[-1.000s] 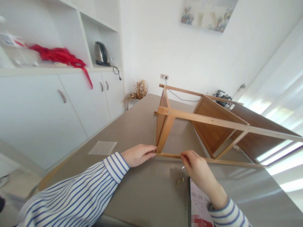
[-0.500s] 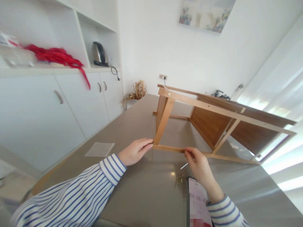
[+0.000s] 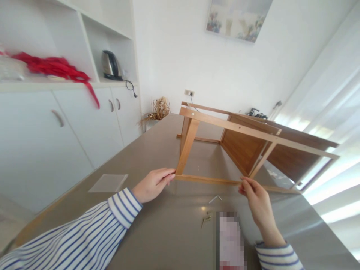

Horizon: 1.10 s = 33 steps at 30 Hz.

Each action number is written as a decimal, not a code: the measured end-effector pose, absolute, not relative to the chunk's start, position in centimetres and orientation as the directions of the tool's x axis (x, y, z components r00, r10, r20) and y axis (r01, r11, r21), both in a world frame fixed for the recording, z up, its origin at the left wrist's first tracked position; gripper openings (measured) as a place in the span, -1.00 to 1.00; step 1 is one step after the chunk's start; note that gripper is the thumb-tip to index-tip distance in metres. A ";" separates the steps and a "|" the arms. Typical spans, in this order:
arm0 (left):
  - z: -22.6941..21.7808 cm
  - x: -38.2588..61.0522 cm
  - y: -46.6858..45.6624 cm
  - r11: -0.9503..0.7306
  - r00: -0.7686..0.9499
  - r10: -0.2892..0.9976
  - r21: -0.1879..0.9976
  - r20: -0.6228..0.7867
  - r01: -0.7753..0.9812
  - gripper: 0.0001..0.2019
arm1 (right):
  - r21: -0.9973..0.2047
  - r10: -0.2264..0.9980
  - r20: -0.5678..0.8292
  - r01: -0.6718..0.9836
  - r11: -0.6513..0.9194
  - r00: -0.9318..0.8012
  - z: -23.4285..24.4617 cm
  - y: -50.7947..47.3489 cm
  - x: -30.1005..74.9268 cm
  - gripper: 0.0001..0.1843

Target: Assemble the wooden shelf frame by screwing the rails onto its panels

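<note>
A light wooden frame with a darker brown panel lies tipped on the grey-brown table. My left hand pinches the left end of the frame's lowest rail, at the corner where a slanted leg meets it. My right hand pinches the same rail further right, near the second slanted leg. A small Allen key and some brass-coloured fittings lie on the table between my hands. A phone lies near my right wrist.
A clear plastic bag lies flat on the table to the left. White cupboards carry a kettle and red cloth. A dried plant stands at the table's far end, beside a wall socket.
The frame has been tilted so its upper rail rose. My right hand slid right along the lower rail. The Allen key that was at my right hand now lies on the table.
</note>
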<state>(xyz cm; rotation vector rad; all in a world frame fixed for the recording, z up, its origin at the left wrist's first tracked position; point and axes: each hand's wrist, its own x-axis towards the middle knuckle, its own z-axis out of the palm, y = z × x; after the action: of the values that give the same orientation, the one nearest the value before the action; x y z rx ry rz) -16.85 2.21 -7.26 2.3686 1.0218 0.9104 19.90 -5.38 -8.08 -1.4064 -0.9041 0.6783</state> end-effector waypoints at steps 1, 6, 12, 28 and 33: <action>-7.3 -16.9 2.2 -0.652 0.519 0.752 0.579 0.407 0.490 -0.67 | -0.995 0.827 0.100 0.049 0.088 0.554 -8.4 -5.6 21.0 -0.65; -7.5 -16.9 2.4 -0.647 0.508 0.757 0.576 0.411 0.499 -0.66 | -0.983 0.754 -0.012 -0.145 0.110 0.657 -10.6 -6.7 25.3 -0.74; -7.7 -17.0 2.5 -0.638 0.491 0.766 0.586 0.415 0.499 -0.67 | -0.949 0.768 -0.106 -0.296 0.113 0.631 -11.5 -5.8 27.1 -0.81; -7.7 -17.2 2.8 -0.640 0.518 0.758 0.603 0.395 0.476 -0.68 | -0.915 0.753 0.030 -0.285 0.284 0.657 -12.1 -5.0 27.0 -0.73; -7.7 -17.1 2.7 -0.610 0.529 0.774 0.630 0.346 0.481 -0.67 | -0.917 0.726 0.080 -0.235 0.323 0.683 -11.9 -5.1 26.9 -0.71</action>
<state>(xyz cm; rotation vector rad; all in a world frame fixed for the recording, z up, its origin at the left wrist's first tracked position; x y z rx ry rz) -17.12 2.66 -7.67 2.3081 1.0218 0.8512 26.85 -5.12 -11.93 -1.0664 -0.5399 0.6719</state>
